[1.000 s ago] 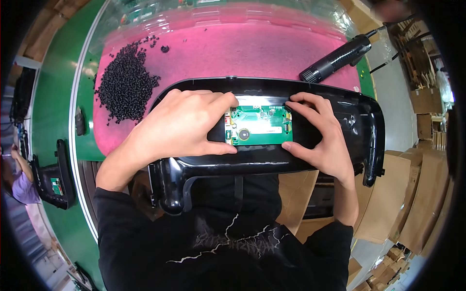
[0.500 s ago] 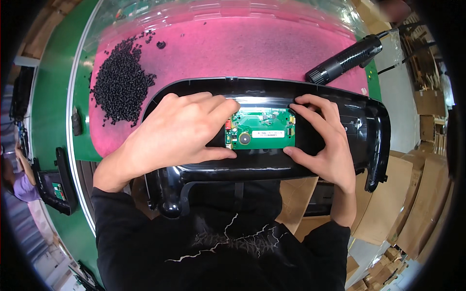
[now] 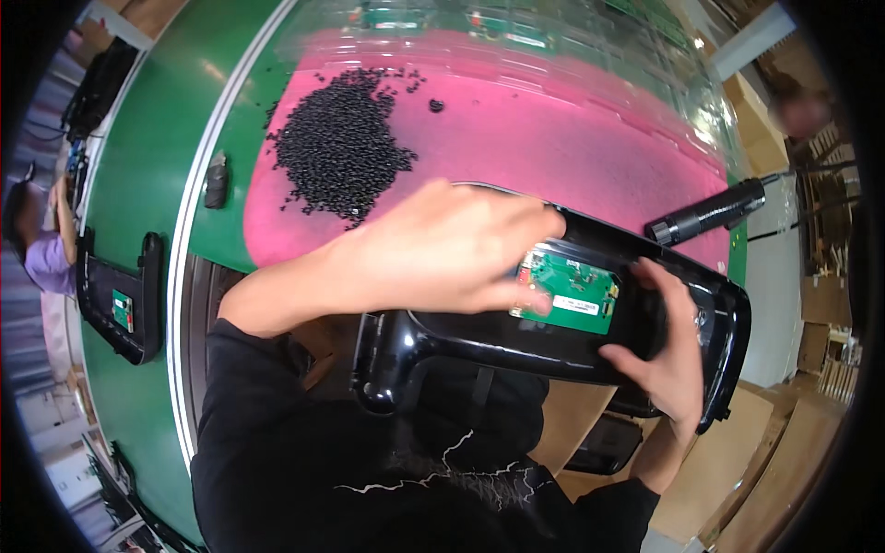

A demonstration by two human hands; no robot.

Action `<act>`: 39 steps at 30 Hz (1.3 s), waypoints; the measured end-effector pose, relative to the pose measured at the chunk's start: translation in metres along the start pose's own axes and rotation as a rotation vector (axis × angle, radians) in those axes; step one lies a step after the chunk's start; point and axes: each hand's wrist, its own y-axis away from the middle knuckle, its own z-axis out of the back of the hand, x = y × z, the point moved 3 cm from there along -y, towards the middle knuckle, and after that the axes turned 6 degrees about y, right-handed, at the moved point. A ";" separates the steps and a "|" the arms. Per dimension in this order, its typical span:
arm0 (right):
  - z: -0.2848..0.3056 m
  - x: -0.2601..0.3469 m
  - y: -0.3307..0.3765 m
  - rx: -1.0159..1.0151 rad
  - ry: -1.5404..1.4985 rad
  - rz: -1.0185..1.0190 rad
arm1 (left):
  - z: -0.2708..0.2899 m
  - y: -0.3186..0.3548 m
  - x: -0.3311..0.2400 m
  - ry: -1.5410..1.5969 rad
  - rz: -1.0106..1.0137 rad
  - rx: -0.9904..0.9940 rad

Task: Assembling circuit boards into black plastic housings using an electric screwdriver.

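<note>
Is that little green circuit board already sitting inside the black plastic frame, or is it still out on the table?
In: the green circuit board sits in a recess of the black frame, under the left hand's fingertips.

Not much in this line can be seen. A small white label [image 3: 583, 307], rectangular with dark print too small to make out, is stuck on the green circuit board [image 3: 569, 292] that sits in the black plastic housing [image 3: 516, 341], roughly in the board's middle. Brown cardboard boxes [image 3: 811, 323] are stacked along the right edge, beyond the desk, mostly plain, flattened or folded by the look of them. More flat brown cardboard [image 3: 728, 461] is spread low at the right, under the housing. No screens or signs can be picked out.
</note>
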 end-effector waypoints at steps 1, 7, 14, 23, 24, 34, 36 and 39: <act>0.007 -0.005 0.002 -0.021 -0.008 -0.028 | 0.011 -0.001 0.007 0.037 0.040 -0.083; 0.058 -0.052 -0.039 -0.390 0.285 -0.183 | 0.052 0.021 0.067 -0.241 0.312 -0.139; 0.049 -0.079 -0.088 -0.086 0.311 -0.411 | 0.032 0.031 0.089 -0.222 0.431 -0.100; 0.055 0.000 -0.094 -0.898 -0.491 0.269 | 0.032 0.022 0.101 -0.211 0.437 -0.040; 0.056 0.009 -0.091 -0.875 -0.596 0.366 | 0.036 0.021 0.097 -0.201 0.441 -0.061; 0.022 0.036 -0.072 -0.412 -1.613 0.299 | 0.026 -0.015 0.060 0.578 0.292 -0.107; 0.016 0.044 -0.070 -0.427 -1.677 0.384 | 0.019 -0.020 0.050 0.767 0.232 -0.101; 0.008 0.054 -0.069 -0.437 -1.715 0.393 | 0.014 -0.020 0.041 1.002 0.248 -0.110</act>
